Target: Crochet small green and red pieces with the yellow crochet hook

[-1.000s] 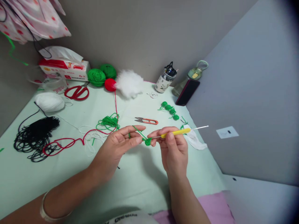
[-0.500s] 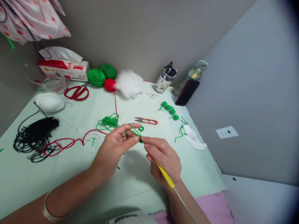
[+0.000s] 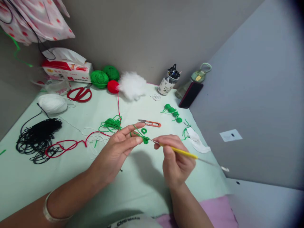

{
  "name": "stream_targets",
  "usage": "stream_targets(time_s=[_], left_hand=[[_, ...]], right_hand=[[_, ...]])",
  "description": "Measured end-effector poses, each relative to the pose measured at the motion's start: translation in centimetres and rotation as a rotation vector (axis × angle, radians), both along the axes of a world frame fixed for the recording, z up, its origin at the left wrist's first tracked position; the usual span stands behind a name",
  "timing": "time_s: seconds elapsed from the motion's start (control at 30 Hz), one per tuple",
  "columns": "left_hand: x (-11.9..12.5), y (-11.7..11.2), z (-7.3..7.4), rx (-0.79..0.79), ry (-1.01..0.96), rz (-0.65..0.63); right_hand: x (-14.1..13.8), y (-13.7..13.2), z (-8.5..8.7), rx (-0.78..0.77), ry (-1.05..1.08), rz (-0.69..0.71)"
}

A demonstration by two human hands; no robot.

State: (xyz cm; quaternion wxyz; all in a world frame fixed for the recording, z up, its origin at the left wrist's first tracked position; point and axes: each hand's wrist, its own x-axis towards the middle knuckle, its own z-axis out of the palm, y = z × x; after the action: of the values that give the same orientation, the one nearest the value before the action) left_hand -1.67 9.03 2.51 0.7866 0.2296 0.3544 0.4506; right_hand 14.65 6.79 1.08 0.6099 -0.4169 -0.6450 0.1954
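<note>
Between thumb and fingers, my left hand [image 3: 116, 146] pinches a small green crochet piece [image 3: 145, 139], and green yarn [image 3: 136, 129] runs over its raised index finger. My right hand [image 3: 178, 158] is closed around the yellow handle of a crochet hook [image 3: 184, 152]. The hook's thin metal shaft points left, and its tip meets the green piece. Just beyond my left fingertips lies a little green ring [image 3: 143, 130]. Orange thread snips [image 3: 150, 123] rest behind it on the table.
Green [image 3: 111, 123], black [image 3: 39, 139] and red yarn [image 3: 64, 148] lie at left. Behind are red scissors [image 3: 79, 94], a white yarn ball [image 3: 52, 104], a tissue box [image 3: 68, 72] and white stuffing [image 3: 133, 85]. Several green balls [image 3: 175, 113] and a phone [image 3: 191, 95] are at right.
My right hand has moved right, away from the left, and turned the hook from steeply slanted to nearly level. The green piece now shows more clearly. My left hand has barely moved.
</note>
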Motion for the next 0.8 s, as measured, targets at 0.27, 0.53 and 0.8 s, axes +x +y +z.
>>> stream_targets(time_s=[0.27,0.53,0.8], left_hand=[[0.5,-0.3,-0.2,0.103,0.046,-0.036],[-0.2,0.4,-0.3,0.106,0.098,-0.029],[-0.3,0.0,-0.1,0.111,0.162,-0.002]], right_hand=[[-0.4,0.5,0.1,-0.148,0.103,0.133],[-0.2,0.5,0.3,-0.125,0.135,0.133],[0.2,0.7,0.2,-0.223,0.344,0.209]])
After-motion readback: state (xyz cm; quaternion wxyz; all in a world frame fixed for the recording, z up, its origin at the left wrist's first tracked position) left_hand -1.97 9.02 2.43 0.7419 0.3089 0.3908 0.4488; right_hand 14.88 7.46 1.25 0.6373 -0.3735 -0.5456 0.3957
